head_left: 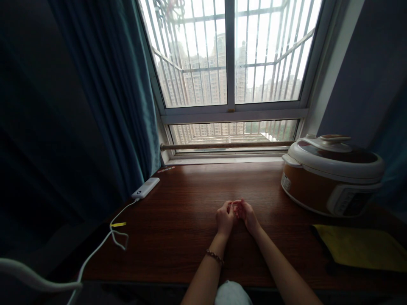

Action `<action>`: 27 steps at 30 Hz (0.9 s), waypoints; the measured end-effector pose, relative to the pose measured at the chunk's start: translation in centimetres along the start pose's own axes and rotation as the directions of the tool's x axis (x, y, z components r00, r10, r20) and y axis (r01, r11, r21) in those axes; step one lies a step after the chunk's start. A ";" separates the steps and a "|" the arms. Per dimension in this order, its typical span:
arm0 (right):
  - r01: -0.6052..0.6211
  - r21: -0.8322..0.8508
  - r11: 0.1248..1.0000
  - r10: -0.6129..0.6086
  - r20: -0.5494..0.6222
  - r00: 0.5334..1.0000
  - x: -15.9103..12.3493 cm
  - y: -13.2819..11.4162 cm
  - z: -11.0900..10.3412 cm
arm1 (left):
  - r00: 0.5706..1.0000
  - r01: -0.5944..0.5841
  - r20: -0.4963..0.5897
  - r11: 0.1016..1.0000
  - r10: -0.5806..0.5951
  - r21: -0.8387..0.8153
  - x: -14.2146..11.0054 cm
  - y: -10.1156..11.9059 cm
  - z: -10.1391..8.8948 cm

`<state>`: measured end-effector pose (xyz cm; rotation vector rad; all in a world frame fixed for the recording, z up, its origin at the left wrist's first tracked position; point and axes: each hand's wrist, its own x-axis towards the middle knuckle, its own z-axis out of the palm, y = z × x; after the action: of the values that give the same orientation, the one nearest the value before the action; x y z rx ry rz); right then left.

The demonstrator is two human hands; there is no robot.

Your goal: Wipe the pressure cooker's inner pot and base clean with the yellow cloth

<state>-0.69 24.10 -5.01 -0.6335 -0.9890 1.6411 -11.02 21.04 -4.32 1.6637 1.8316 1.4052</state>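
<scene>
My left hand [225, 218] and my right hand [246, 214] rest together on the dark wooden table [178, 220], near its middle. Their fingertips meet, curled inward in a pinch. Whatever lies between the fingers is too small and dim to name. A beaded bracelet [214, 256] circles my left wrist.
A white and brown electric cooker [330, 173] stands at the right, with a yellow cloth [359, 248] in front of it. A white power bank [145, 187] with a white cable [104, 241] lies at the left by the teal curtain [124, 97]. A barred window [229, 55] is behind.
</scene>
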 end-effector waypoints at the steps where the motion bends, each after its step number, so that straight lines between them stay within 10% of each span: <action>1: -0.001 0.000 1.000 0.001 0.001 1.000 0.0 0.0 0.0 | 1.000 0.001 0.001 1.000 -0.001 0.001 0.0 0.0 0.0; 27: -0.005 0.015 1.000 0.005 0.004 1.000 0.1 0.1 -0.1 | 1.000 0.002 0.007 1.000 -0.002 0.019 0.0 -0.1 0.1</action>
<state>-0.70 24.21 -5.14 -0.6226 -0.9780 1.6532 -11.05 21.08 -4.48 1.6733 1.8484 1.3835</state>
